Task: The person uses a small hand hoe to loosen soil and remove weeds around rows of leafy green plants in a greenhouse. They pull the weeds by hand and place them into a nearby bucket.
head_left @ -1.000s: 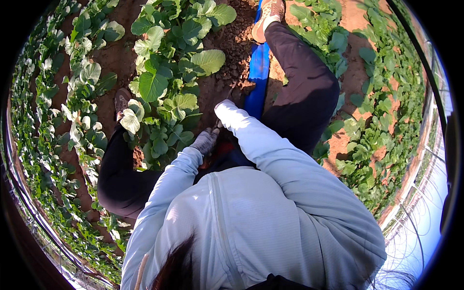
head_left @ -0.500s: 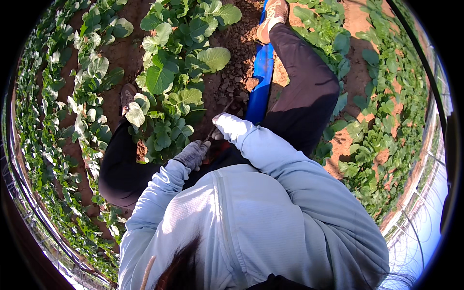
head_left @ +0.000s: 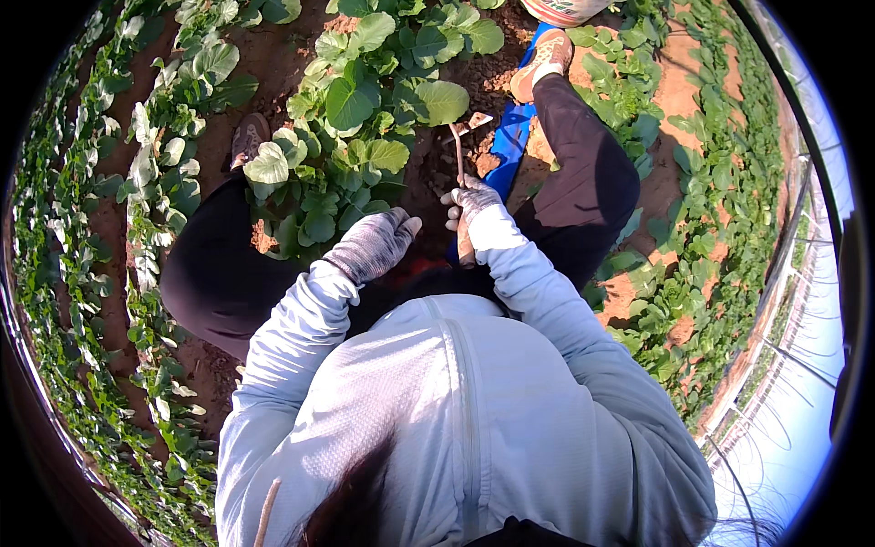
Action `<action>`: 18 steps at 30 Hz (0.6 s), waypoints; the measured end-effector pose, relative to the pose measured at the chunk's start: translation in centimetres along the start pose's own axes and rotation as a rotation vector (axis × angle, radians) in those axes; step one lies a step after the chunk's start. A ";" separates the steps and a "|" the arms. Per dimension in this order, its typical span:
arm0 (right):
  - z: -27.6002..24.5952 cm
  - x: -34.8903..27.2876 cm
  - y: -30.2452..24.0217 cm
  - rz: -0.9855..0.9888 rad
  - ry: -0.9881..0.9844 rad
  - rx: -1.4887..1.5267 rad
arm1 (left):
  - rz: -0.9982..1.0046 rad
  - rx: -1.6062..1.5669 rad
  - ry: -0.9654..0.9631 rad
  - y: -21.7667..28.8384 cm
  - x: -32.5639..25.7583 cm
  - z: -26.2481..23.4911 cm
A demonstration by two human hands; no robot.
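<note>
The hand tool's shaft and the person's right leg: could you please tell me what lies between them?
In the head view, a blue strip lies between the shaft and the right leg, with brown soil on either side of it.

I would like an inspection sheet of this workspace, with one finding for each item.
Surface: brown soil, cloddy near the leafy plants.
Job's things: hand hoe, shaft pointing forward.
Clutter: blue strip on the soil; rounded pale object cut off at top.
Grips: right hand closed around the hoe; left hand apart from it, contents unclear.
Cables: dark curved line at right; kind unclear.
Surroundings: plant rows on both sides.
</note>
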State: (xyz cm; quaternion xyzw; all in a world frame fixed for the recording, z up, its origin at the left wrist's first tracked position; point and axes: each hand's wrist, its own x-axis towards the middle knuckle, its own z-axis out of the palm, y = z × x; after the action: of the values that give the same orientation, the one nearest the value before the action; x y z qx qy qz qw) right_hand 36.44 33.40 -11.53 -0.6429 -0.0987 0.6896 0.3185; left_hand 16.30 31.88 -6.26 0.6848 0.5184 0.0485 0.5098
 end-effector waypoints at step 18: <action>2.0 -11.8 -10.5 -0.447 -0.278 0.031 | 0.013 -0.703 0.551 2.1 -5.7 -10.8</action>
State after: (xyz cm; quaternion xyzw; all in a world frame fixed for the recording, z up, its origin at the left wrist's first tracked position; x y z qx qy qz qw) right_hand 37.46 35.40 4.21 -0.4990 -0.2704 0.6853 0.4562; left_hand 8.65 34.66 3.10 0.4349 0.5827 0.4054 0.5541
